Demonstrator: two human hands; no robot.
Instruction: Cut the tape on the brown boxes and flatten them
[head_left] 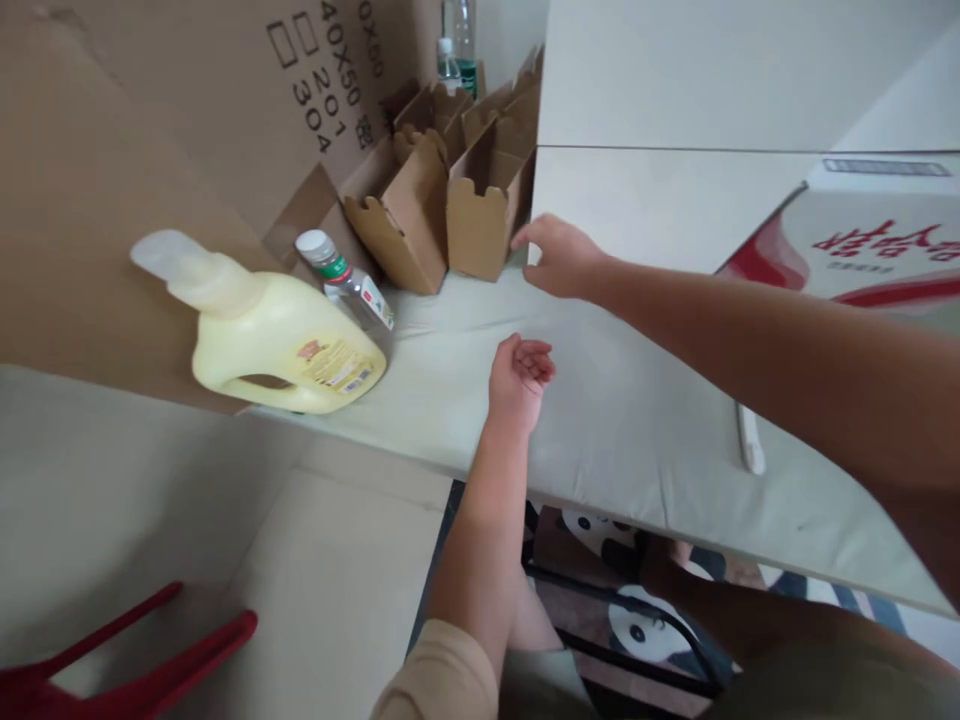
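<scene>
My right hand (561,258) reaches forward over the cloth-covered table (615,400). Its index finger points at the near corner of an open-topped cardboard box (474,228); whether it touches the box I cannot tell. Thumb and finger are apart, with nothing between them. Lower down, my left hand (523,375) is over the table with its fingers curled in together and no object showing in them. A second open cardboard box (411,225) stands left of the first, and more such boxes (442,115) are behind.
Left of the boxes are a capped clear bottle (352,285) and a tilted yellow detergent jug (289,340). A large printed carton (202,130) rises behind them. White panels (675,80) border the right, beside a red-and-white box (862,240). A white stick-like object (750,440) lies under my right forearm.
</scene>
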